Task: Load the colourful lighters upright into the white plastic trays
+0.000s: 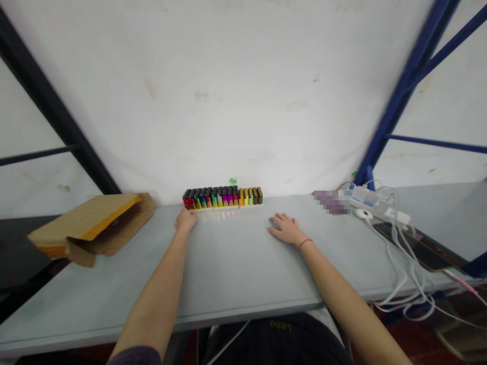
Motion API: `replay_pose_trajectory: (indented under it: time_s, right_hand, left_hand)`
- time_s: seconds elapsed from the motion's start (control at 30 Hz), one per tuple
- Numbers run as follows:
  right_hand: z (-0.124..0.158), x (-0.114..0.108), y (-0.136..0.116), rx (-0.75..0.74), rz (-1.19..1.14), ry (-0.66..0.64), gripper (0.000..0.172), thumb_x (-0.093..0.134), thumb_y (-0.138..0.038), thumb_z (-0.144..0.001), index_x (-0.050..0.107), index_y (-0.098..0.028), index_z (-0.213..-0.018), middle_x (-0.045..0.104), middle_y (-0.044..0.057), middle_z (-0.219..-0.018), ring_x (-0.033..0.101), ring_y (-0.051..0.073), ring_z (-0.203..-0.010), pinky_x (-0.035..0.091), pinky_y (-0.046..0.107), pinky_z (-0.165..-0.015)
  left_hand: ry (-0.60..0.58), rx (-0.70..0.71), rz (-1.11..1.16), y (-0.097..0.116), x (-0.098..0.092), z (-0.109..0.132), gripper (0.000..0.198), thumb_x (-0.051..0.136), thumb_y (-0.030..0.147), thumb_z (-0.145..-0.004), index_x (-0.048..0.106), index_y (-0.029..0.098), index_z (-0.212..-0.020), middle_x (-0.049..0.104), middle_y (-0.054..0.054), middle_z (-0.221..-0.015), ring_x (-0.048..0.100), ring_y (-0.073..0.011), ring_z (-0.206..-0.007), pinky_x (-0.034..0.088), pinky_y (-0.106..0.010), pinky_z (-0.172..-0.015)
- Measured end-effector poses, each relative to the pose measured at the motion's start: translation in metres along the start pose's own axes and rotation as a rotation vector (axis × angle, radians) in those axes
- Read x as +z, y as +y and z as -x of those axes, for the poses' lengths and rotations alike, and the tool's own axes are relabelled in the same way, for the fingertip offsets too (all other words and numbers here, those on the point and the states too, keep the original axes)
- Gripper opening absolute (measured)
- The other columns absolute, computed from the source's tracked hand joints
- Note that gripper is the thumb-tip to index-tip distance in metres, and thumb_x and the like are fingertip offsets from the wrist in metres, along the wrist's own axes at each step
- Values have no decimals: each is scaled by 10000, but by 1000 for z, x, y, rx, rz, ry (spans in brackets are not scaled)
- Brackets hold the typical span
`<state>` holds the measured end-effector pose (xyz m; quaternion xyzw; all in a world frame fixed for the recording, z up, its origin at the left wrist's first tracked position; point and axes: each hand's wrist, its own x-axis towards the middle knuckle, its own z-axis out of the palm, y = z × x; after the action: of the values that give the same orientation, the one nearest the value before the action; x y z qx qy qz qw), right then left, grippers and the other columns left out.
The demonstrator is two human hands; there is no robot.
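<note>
Rows of small colourful lighters (213,195) with mostly black tops stand upright, packed side by side, against the wall. Their right-hand group has yellow and brown bodies. A pale tray edge (226,207) runs along the bottom of the rows. At the front left corner of the rows is my left hand (185,220), its fingers curled in and one fingertip touching or very close to the end lighters. Whether it grips anything is hidden. My right hand (286,229) lies flat on the table with spread fingers, apart from the lighters and holding nothing.
An opened cardboard box (87,218) lies on the grey table (243,263) at the left. To the right are a blurred purplish item (331,202), a white power strip (375,203), tangled white cables (409,268) and a dark phone-like device (422,248). Blue metal posts (395,106) rise behind.
</note>
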<state>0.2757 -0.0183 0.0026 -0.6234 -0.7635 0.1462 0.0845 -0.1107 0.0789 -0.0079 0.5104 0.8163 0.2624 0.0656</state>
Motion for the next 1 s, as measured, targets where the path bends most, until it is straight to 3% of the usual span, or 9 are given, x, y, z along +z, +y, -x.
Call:
replay_pose_trajectory:
  time_s: [0.33,0.6,0.7,0.87,0.93,1.0]
  right_hand:
    - [-1,1,1,-9,1,12,539,448,-488,-966,492,-236,-1441,346,122,-1598,257,340,-1482,198,617,-1153]
    - [-1,2,1,-6,7,16,548,440,-493,-966,489,-228,-1443,342,126,-1600,263,338,-1480,208,616,-1154]
    - [-1,3,2,-7,13,14,546,441,-497,-967,485,-239,-1446,345,124,-1598,266,337,-1478,213,615,-1149]
    - [-2,3,4,0,16,4,549,435,-499,-970,475,-244,-1455,337,111,-1605,244,344,-1489,192,613,-1160]
    - [-2,3,4,-3,14,2,551,432,-496,-971,474,-238,-1456,331,115,-1609,246,345,-1488,190,619,-1161]
    - [-1,2,3,-6,13,4,554,429,-498,-972,476,-232,-1455,331,123,-1608,253,345,-1486,199,622,-1156]
  left_hand:
    - [-42,106,-16,-19,-7,-5,467,618,296,-793,596,158,-1238,713,-162,-1206,634,-370,-1170,504,-456,-946]
    - [-54,134,-162,-26,-12,-10,472,559,415,-867,638,152,-1251,677,-192,-1278,593,-436,-1212,491,-548,-951]
    - [-42,204,-192,-30,-10,-5,489,536,409,-879,620,142,-1280,679,-181,-1281,603,-403,-1207,495,-505,-969]
    - [-82,245,-187,-41,-20,-7,453,579,456,-850,658,143,-1169,705,-163,-1213,624,-380,-1183,493,-441,-996]
    - [-120,216,-94,-42,-27,-11,563,626,472,-828,589,117,-1263,678,-173,-1264,624,-363,-1194,490,-420,-1010]
    - [-147,189,33,-41,-31,-15,787,698,460,-784,423,78,-1415,591,-208,-1388,580,-346,-1267,466,-404,-1052]
